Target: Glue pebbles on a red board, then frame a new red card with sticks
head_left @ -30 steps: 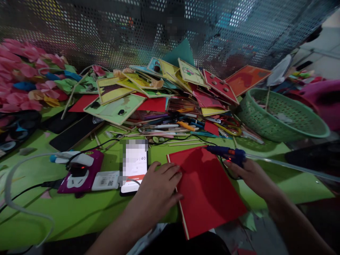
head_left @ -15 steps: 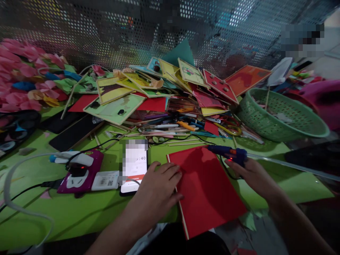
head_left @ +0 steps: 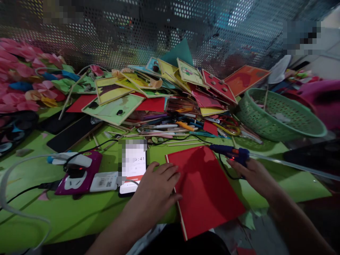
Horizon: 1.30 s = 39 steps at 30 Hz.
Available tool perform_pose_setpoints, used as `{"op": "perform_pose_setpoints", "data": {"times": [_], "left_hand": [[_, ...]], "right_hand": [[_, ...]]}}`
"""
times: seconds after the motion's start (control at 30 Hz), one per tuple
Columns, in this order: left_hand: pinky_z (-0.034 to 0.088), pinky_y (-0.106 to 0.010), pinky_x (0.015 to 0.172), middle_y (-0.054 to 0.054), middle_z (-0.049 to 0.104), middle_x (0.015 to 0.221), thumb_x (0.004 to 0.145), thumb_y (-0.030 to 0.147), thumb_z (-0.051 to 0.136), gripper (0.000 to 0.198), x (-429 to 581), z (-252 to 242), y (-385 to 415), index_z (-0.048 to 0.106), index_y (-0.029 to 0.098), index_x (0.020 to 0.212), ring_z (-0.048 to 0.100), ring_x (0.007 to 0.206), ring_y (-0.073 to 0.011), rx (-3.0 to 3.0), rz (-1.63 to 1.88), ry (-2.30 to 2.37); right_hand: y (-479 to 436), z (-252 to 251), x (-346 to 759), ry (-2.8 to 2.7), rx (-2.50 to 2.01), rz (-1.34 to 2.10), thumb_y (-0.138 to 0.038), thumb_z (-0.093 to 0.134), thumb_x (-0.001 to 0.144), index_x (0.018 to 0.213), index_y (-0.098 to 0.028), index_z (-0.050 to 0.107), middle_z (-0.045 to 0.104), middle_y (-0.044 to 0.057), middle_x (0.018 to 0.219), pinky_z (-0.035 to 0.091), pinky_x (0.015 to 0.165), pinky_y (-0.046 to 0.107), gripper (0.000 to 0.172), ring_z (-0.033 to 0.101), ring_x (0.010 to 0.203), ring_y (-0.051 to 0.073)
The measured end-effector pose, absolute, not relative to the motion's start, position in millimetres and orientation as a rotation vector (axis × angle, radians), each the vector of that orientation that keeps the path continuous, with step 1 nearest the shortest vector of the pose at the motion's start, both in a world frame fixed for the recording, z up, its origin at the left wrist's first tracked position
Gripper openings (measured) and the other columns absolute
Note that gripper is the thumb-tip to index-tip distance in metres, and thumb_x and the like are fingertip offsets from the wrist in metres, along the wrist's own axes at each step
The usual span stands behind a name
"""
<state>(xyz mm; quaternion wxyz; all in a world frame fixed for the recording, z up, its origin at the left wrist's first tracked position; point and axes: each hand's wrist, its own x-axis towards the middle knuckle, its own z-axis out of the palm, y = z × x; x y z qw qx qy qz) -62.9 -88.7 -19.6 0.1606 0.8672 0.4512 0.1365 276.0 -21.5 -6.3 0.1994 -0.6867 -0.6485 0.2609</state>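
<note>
Red card [head_left: 209,191] is laid right of the phone [head_left: 133,166]; its wooden strip [head_left: 183,224] is partly covered by the left hand [head_left: 159,182], fingers loosely spread; farther right, a glue gun [head_left: 240,154] is gripped by the right hand [head_left: 256,175]; the card could be smeared if the nozzle [head_left: 214,147] slipped.

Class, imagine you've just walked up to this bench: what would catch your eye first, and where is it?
The bright red sheet, reaching over the green table's near edge, with the left hand at its left side. Next, the blue glue gun with its small red light, in the right hand. Behind them, colourful framed cards lie heaped before a perforated panel.
</note>
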Motion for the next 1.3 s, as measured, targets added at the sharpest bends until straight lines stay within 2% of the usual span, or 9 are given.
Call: {"op": "perform_pose_setpoints", "data": {"times": [0.4, 0.6, 0.77, 0.93, 1.3], "left_hand": [[0.04, -0.05, 0.107, -0.007, 0.064, 0.146, 0.095, 0.047, 0.071, 0.05, -63.6, -22.5, -89.2, 0.063, 0.02, 0.136, 0.058, 0.135, -0.0276, 2.475, 0.398, 1.292], [0.039, -0.049, 0.108, -0.006, 0.064, 0.147, 0.096, 0.047, 0.069, 0.049, -63.8, -20.6, -89.2, 0.063, 0.021, 0.137, 0.058, 0.136, -0.0275, 2.461, 0.391, 1.291], [0.04, -0.05, 0.108, -0.006, 0.064, 0.147, 0.095, 0.046, 0.072, 0.048, -63.1, -19.5, -88.6, 0.064, 0.02, 0.134, 0.058, 0.136, -0.0281, 2.46, 0.373, 1.3], [0.04, -0.05, 0.108, -0.007, 0.065, 0.145, 0.093, 0.046, 0.074, 0.047, -63.3, -21.4, -87.9, 0.066, 0.019, 0.131, 0.059, 0.135, -0.0285, 2.464, 0.384, 1.292], [0.041, -0.049, 0.108, -0.009, 0.064, 0.147, 0.093, 0.046, 0.074, 0.049, -65.0, -23.2, -87.3, 0.065, 0.021, 0.134, 0.059, 0.135, -0.0289, 2.484, 0.388, 1.29]], "right_hand": [[-20.9, -7.3, 266.8, -1.873, -1.816, 0.777, -0.07, 0.063, 0.081, 0.059, -0.025, 0.045, 0.039, -0.004, 0.051, 0.026, 0.045, 0.028, 0.053, 0.032, 0.051, 0.012], [-22.5, -11.2, 273.6, -1.876, -1.834, 0.779, -0.069, 0.061, 0.084, 0.061, -0.025, 0.047, 0.038, -0.004, 0.053, 0.027, 0.047, 0.03, 0.051, 0.032, 0.051, 0.013], [-21.6, -9.0, 283.1, -1.886, -1.918, 0.65, -0.07, 0.061, 0.082, 0.065, -0.025, 0.056, 0.039, -0.003, 0.052, 0.025, 0.047, 0.031, 0.049, 0.034, 0.05, 0.015], [-21.4, -9.3, 286.0, -1.839, -1.931, 0.677, -0.072, 0.061, 0.082, 0.071, -0.023, 0.064, 0.045, -0.003, 0.052, 0.031, 0.049, 0.03, 0.05, 0.041, 0.052, 0.017], [-22.4, -10.2, 283.2, -1.755, -1.916, 0.73, -0.075, 0.062, 0.079, 0.057, -0.025, 0.048, 0.042, -0.003, 0.049, 0.026, 0.046, 0.029, 0.057, 0.037, 0.049, 0.014]]}}
